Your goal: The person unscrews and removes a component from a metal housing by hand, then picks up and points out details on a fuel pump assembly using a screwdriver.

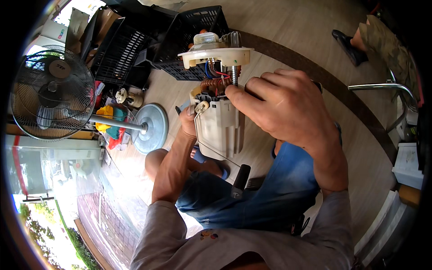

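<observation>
A fuel pump module (pixel 220 128) stands upright in front of me, between my hands. It has a cream plastic canister and a round cream top flange (pixel 216 56). Red and blue wires, a brown corrugated hose (pixel 211 83) and a metal spring (pixel 234 75) run between flange and canister. From its left side a thin wire arm leads down to a black float (pixel 240 181) over my lap. My left hand (pixel 188 120) grips the canister's left side, its far fingers hidden. My right hand (pixel 283 101) is closed at the canister's top right edge beside the spring; its fingertips are partly hidden.
A standing fan (pixel 51 92) with a round grey base (pixel 150 128) is at left. Black plastic crates (pixel 180 42) lie behind the module. Another pump unit (pixel 129 97) and coloured cloths sit near the fan base. At far right are another person's leg (pixel 355 45) and a chrome tube frame (pixel 373 86).
</observation>
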Demonstrator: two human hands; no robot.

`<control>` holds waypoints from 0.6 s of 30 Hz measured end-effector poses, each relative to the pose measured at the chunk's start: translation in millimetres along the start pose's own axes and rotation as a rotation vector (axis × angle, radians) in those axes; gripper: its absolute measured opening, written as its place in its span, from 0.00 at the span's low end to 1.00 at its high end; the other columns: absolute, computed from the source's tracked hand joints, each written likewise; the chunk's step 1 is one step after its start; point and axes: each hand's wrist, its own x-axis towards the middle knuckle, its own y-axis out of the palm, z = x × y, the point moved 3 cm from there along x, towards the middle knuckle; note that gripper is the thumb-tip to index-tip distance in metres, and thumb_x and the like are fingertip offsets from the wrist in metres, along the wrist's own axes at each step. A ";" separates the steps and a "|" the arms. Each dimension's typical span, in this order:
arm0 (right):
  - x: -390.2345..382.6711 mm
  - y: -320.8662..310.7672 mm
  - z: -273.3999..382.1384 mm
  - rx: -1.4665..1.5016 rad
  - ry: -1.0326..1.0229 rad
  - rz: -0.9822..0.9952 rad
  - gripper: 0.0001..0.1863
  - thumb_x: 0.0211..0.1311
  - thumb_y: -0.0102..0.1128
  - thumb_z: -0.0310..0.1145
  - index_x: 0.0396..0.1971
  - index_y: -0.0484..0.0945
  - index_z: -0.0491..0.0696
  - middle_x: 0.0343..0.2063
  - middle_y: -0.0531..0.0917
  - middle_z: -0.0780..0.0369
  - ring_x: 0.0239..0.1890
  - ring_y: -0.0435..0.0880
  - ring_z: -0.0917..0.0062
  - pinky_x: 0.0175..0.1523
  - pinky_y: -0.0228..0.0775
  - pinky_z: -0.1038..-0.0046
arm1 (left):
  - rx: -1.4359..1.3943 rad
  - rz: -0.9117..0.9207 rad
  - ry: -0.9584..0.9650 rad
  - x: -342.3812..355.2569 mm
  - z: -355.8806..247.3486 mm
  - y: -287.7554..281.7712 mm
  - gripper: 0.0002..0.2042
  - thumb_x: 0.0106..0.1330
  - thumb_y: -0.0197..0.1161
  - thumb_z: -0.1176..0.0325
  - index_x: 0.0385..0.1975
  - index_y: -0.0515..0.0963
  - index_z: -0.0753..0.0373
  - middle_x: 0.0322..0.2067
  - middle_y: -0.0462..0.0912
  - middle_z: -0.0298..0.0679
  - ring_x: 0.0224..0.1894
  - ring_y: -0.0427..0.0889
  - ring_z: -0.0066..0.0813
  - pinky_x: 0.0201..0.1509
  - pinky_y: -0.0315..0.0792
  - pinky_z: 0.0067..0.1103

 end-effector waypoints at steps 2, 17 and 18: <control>-0.9 -1.9 -1.0 0.014 0.004 -0.023 0.02 0.55 0.66 0.31 0.27 0.81 0.53 0.17 0.77 0.68 0.23 0.84 0.77 0.27 0.75 0.71 | -0.028 -0.015 -0.019 1.1 3.8 -10.9 0.43 0.43 0.75 0.58 0.63 0.69 0.71 0.55 0.81 0.50 0.54 0.83 0.42 0.65 0.75 0.36; -6.9 -5.0 -2.6 0.035 0.000 0.067 0.15 0.49 0.64 0.30 0.40 0.87 0.52 0.21 0.76 0.68 0.26 0.81 0.76 0.31 0.74 0.71 | -0.061 0.127 0.086 -17.6 -21.2 81.0 0.47 0.43 0.74 0.55 0.66 0.66 0.69 0.57 0.79 0.50 0.56 0.81 0.43 0.65 0.74 0.34; -7.0 -5.5 -2.5 0.037 0.000 0.068 0.15 0.49 0.64 0.30 0.40 0.87 0.52 0.21 0.76 0.68 0.26 0.81 0.76 0.31 0.74 0.71 | -0.022 0.119 0.090 -17.6 -22.5 82.5 0.47 0.42 0.74 0.55 0.67 0.66 0.69 0.57 0.79 0.49 0.56 0.81 0.42 0.65 0.74 0.34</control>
